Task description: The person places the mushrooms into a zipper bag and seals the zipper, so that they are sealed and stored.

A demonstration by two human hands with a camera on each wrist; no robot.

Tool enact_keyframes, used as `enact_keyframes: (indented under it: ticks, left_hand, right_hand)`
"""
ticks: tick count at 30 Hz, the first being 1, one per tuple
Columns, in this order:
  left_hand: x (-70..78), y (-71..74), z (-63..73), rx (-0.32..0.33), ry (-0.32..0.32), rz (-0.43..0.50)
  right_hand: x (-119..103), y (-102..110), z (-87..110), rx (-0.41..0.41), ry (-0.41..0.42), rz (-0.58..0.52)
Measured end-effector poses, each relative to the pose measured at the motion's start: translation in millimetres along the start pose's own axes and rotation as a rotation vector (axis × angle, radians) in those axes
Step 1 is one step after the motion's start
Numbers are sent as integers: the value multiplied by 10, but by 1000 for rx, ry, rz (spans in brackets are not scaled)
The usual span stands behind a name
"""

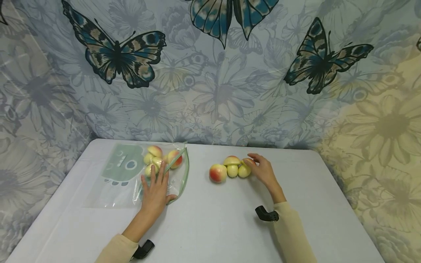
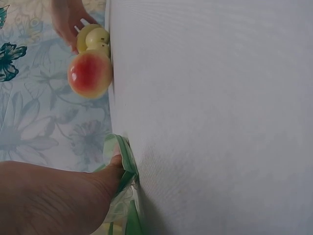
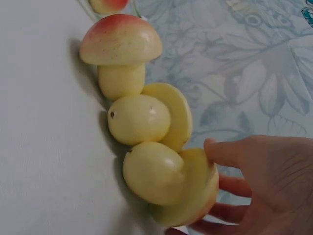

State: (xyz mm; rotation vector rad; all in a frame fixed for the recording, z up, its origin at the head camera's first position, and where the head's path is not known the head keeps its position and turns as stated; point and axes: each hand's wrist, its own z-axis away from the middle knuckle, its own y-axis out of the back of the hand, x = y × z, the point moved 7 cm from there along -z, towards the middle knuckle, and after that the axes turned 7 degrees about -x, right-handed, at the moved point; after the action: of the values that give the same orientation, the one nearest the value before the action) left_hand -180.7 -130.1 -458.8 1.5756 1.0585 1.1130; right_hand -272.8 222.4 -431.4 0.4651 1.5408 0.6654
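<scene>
Three toy mushrooms with pale yellow stems and red-blushed caps lie in a row on the white table. My right hand (image 1: 264,173) holds the rightmost mushroom (image 3: 155,175) by its cap, thumb on one side and fingers round the other. Against it lies the middle mushroom (image 3: 139,120), and beyond that the left mushroom (image 3: 120,44), its cap toward the left. Fingers spread, my left hand (image 1: 156,193) rests on a clear zip bag (image 1: 121,164) with a green print and green closure. Inside the bag are several similar mushrooms (image 1: 154,150), partly behind my fingertips.
The white table (image 1: 210,226) runs back to a wall (image 1: 223,98) covered in butterfly and flower fabric. A black wrist strap piece (image 1: 267,214) sticks out by the right sleeve, another black piece (image 1: 144,250) by the left.
</scene>
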Motion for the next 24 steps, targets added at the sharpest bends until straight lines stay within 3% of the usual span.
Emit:
enact_keyframes:
  ticks: [4,8,12,19,24]
  left_hand:
    - [6,5,8,19,-6,5]
    - [-1,-25,-6,-12,7,-3]
    - [-2,-37,-12,-29,13,-6]
    - [7,-2,4,24,-11,27]
    - [1,-1,12,26,-11,35]
  right_hand:
    - [81,-21,10,-73,-77,45]
    - [146,-11,28,-103,-118,74]
    - [159,22,49,-94,-113,73]
    - [166,91,92,-71,-111,18]
    - [154,146,92,-50,-118,23]
